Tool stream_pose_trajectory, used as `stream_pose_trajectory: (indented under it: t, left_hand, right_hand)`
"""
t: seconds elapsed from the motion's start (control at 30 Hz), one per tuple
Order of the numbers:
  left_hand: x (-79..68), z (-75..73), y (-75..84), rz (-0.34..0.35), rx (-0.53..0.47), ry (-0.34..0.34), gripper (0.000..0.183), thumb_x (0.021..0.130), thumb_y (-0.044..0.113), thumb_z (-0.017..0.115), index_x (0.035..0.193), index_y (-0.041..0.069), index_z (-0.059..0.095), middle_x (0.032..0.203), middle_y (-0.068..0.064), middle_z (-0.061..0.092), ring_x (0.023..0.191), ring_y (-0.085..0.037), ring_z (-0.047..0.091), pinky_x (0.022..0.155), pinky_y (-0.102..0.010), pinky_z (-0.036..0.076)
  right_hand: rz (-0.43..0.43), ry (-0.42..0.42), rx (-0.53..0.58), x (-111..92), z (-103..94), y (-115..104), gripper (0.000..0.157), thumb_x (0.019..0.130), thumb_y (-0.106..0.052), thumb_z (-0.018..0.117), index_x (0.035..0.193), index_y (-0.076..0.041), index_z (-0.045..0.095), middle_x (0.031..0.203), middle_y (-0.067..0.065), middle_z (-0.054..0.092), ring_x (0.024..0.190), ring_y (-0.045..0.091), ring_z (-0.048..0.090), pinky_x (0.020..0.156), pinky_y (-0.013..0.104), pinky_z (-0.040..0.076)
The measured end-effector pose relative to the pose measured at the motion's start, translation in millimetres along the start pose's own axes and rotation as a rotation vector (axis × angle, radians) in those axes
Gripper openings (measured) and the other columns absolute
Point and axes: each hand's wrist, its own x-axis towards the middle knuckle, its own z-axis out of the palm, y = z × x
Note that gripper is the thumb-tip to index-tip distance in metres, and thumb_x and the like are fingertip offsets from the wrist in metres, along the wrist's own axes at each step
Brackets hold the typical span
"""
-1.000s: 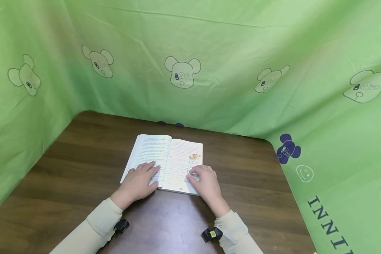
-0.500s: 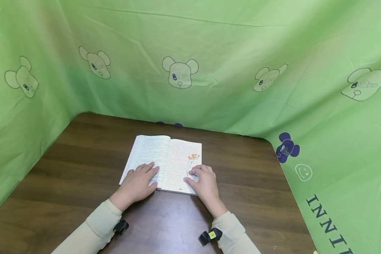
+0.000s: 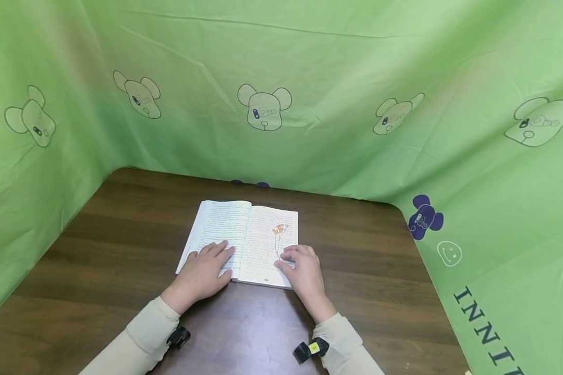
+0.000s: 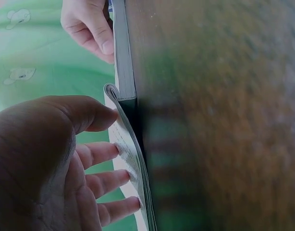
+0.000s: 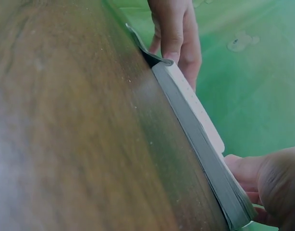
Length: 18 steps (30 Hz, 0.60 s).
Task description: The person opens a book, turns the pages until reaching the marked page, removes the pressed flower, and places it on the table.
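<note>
An open book (image 3: 261, 234) lies on the table, with printed text on both pages. My left hand (image 3: 200, 272) rests on the left page with its fingers spread; in the left wrist view its fingertips (image 4: 119, 149) press the paper. Over the right page is a dried flower (image 3: 280, 228) with small orange blooms and thin stems. My right hand (image 3: 306, 272) pinches the lower end of the stems between thumb and fingers, near the book's right edge. In the right wrist view the right hand (image 5: 282, 187) is at the book's side, and the flower is hidden there.
The dark brown wooden table (image 3: 356, 250) reaches around the book on all sides. A green curtain (image 3: 309, 151) with bear-head prints encloses its back and both sides. Black wrist devices (image 3: 311, 349) sit on both sleeved forearms.
The flower's blooms have swung left over the right page, turning with the right fingers at the stems. The left hand and the book keep their places.
</note>
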Motion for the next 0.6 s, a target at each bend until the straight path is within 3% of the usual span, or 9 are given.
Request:
stream_pose_trajectory:
  t: [0.3, 0.6]
  left_hand:
    - [-0.2, -0.3, 0.8, 0.000, 0.012, 0.001, 0.057, 0.101, 0.038, 0.057, 0.152, 0.014, 0.051, 0.161, -0.010, 0.043, 0.146, -0.038, 0.041, 0.107, -0.067, 0.037]
    - [-0.4, -1.6, 1.7, 0.006, 0.013, 0.002, 0.057, 0.101, 0.037, 0.058, 0.152, 0.013, 0.051, 0.160, -0.011, 0.044, 0.145, -0.039, 0.041, 0.107, -0.067, 0.037]
  right_hand:
    - [-0.087, 0.092, -0.060, 0.2, 1.4, -3.2, 0.011, 0.084, -0.016, 0.082, 0.075, -0.014, 0.076, 0.102, -0.002, 0.076, 0.104, 0.024, 0.065, 0.087, 0.044, 0.049]
    - [-0.082, 0.095, -0.113, 1.4, 6.6, -0.3, 0.014, 0.087, -0.019, 0.080, 0.077, -0.013, 0.072, 0.103, -0.001, 0.074, 0.105, 0.024, 0.063, 0.086, 0.044, 0.047]
